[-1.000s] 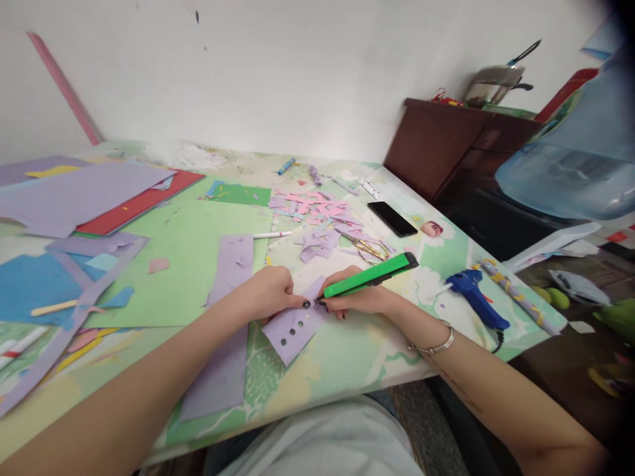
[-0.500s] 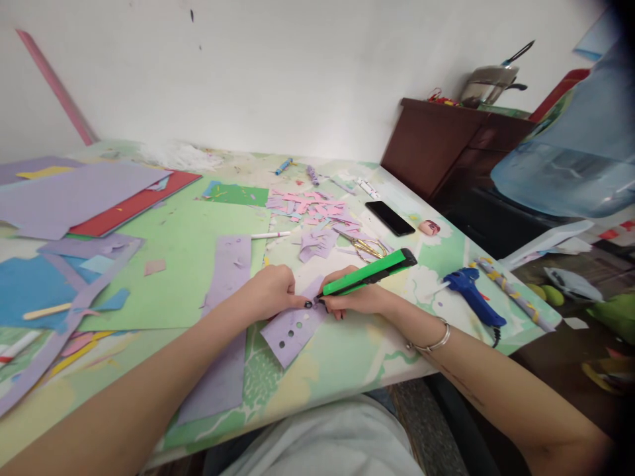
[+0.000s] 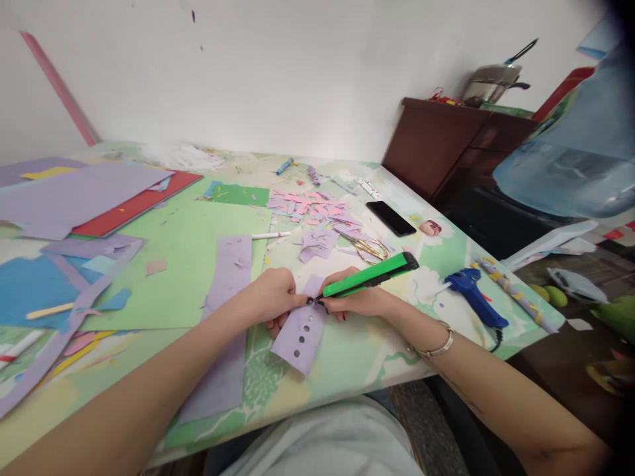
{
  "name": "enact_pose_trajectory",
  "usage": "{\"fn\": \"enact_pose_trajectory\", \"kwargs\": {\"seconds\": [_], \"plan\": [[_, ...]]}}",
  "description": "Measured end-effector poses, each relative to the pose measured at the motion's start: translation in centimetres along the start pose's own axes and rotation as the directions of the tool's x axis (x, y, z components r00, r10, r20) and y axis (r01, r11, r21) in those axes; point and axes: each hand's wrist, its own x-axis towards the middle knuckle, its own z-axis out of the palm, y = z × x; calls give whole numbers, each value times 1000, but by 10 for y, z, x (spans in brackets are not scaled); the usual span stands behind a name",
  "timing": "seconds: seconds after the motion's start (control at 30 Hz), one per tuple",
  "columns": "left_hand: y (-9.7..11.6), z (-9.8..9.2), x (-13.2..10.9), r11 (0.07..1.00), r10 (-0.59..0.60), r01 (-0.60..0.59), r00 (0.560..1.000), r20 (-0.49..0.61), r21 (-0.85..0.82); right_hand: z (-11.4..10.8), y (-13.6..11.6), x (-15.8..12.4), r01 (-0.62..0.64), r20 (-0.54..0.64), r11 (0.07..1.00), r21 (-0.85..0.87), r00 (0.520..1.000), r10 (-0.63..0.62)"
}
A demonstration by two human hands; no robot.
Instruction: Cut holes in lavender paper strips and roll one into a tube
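Observation:
My left hand (image 3: 275,297) is closed on the upper end of a small lilac paper strip (image 3: 300,334) with several round holes in it, lifting that end off the table. My right hand (image 3: 360,301) grips a green utility knife (image 3: 370,275) like a pen, its tip meeting the strip's top edge beside my left fingertips. A longer lilac strip (image 3: 223,330) lies under my left forearm, partly over a light green sheet (image 3: 183,264).
Pink and lilac paper scraps (image 3: 317,215), gold scissors (image 3: 370,248), a black phone (image 3: 391,218), a white pen (image 3: 270,235) and a blue glue gun (image 3: 473,297) lie on the table. Coloured sheets (image 3: 74,198) are stacked at left. A brown cabinet (image 3: 446,145) stands at right.
The holed lilac strip has turned from slanting to nearly straight toward me, and its upper end has been lifted by my left hand. The knife has stayed in place.

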Motion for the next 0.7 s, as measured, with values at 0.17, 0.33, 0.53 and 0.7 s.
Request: {"fn": "enact_pose_trajectory", "kwargs": {"seconds": [0.17,0.33,0.53,0.7], "plan": [[2,0,2,1000,-1,2,1000,7,-28,2,-1,0,-1,-23,1000,-23,1000,0],[-2,1,4,998,6,-4,1000,24,-56,3,-2,-1,13,-31,999,-44,999,-14],[-2,1,3,998,14,-13,1000,18,-54,2,-2,-1,9,-17,999,-34,1000,-10],[1,1,2,1000,-4,4,1000,3,-26,3,-1,-2,9,-43,998,-65,999,-12]]}}
